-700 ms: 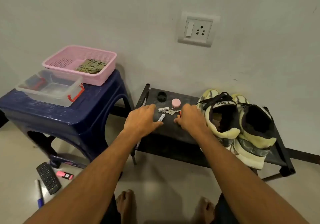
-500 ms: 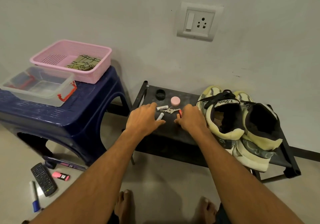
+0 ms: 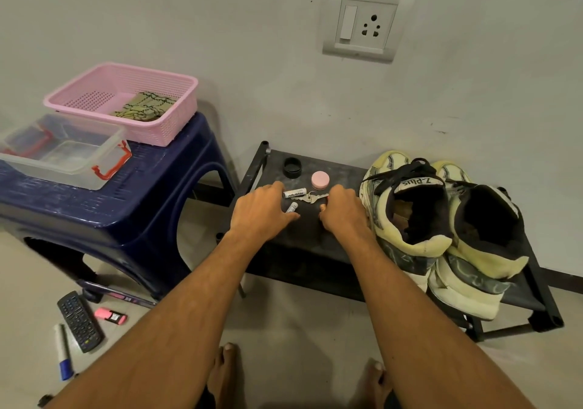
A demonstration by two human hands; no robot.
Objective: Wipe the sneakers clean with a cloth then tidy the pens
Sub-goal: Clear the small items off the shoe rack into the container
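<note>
Two loosely curled grips, left hand (image 3: 260, 214) and right hand (image 3: 344, 216), touch the rack (image 3: 303, 246).

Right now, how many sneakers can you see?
2. Both sit side by side on the right end of the black rack: the inner sneaker next to the right hand, the outer sneaker by the rack's edge. None appears hidden.

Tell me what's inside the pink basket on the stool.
A folded green patterned cloth lies in the pink basket, toward its right end; bare perforated floor shows on the left. The near wall hides the floor strip behind it.
</note>
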